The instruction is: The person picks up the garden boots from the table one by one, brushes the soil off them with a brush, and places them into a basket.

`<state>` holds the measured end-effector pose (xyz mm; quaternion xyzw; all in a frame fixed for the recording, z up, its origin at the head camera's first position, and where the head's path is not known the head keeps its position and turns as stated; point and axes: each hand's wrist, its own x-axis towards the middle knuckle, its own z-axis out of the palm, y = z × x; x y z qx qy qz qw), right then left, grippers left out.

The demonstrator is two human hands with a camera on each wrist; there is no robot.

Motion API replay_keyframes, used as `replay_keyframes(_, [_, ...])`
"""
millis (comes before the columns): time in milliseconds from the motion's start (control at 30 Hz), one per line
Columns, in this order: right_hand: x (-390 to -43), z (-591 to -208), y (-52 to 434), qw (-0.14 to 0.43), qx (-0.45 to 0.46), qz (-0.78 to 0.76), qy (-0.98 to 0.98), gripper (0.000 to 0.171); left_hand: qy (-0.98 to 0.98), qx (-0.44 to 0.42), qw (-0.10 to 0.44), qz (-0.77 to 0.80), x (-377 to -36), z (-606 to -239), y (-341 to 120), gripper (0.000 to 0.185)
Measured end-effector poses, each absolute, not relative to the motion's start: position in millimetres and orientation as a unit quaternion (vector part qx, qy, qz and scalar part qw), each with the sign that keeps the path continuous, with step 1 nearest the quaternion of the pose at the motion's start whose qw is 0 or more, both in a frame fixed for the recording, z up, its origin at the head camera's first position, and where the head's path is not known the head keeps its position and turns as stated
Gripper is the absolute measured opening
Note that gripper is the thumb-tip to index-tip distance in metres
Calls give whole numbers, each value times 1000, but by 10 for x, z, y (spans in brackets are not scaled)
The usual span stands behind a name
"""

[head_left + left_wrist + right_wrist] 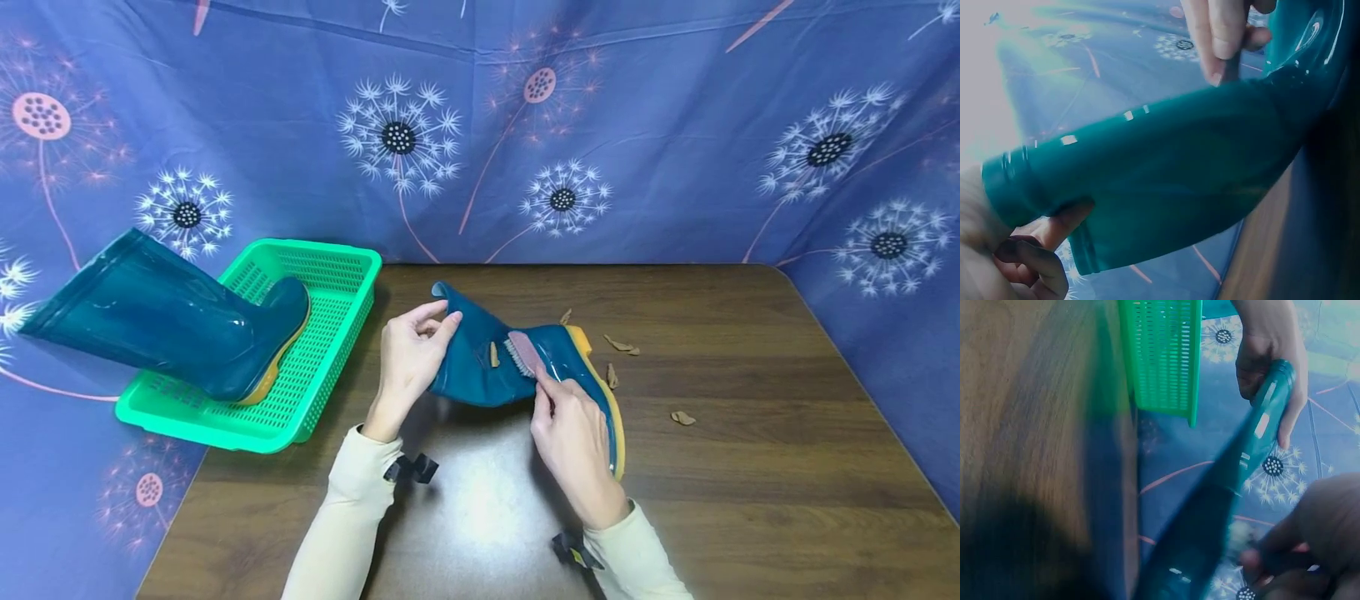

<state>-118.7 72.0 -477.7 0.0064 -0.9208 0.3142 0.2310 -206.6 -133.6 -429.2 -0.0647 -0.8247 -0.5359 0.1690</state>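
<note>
A blue-green rubber boot (469, 379) with a yellow sole lies on its side on the table, its shaft flattened and toward the left. At the shaft's top edge my left hand (411, 350) grips the rubber between thumb and fingers; the left wrist view shows a finger (1072, 219) tucked at the opening. My right hand (576, 433) holds a small scrubbing brush (527, 352) with a pink back, index finger along it. Its pale bristles meet the boot near the ankle. A dry leaf (494, 354) clings to the shaft just left of the bristles.
To the left, a green plastic basket (337, 379) holds a second matching boot (187, 325), leaning with its shaft over the rim. Several dry leaf bits, one a curled leaf (682, 417), lie on the wooden table (780, 483) right of the boot. A dandelion-print cloth (660, 167) hangs behind.
</note>
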Motion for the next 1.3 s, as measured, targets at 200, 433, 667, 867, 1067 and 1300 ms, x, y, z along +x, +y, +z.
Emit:
replay_keyframes(200, [-1163, -4729, 735, 201, 45, 354, -912, 32, -816, -65, 171, -548, -2070, -4289, -1339, 35])
replay_keyframes(433, [-1152, -4679, 821, 267, 3, 307, -913, 28, -799, -65, 182, -570, -2069, -4291, -1344, 35])
replay_keyframes(667, [-1093, -4649, 849, 244, 36, 293, -924, 27, -793, -78, 172, -579, -2070, -4290, -1324, 34])
replay_keyframes(867, [-1120, -4642, 913, 298, 1, 264, -917, 27, -788, -72, 178, -585, -2051, -4266, -1332, 34])
replay_keyframes(1067, [-1144, -4629, 930, 269, 33, 253, -929, 26, -788, -88, 176, -584, -2048, -4235, -1313, 35])
replay_keyframes(1300, [-1192, -4606, 1003, 309, -7, 228, -923, 26, -780, -81, 181, -593, -2027, -4222, -1309, 35])
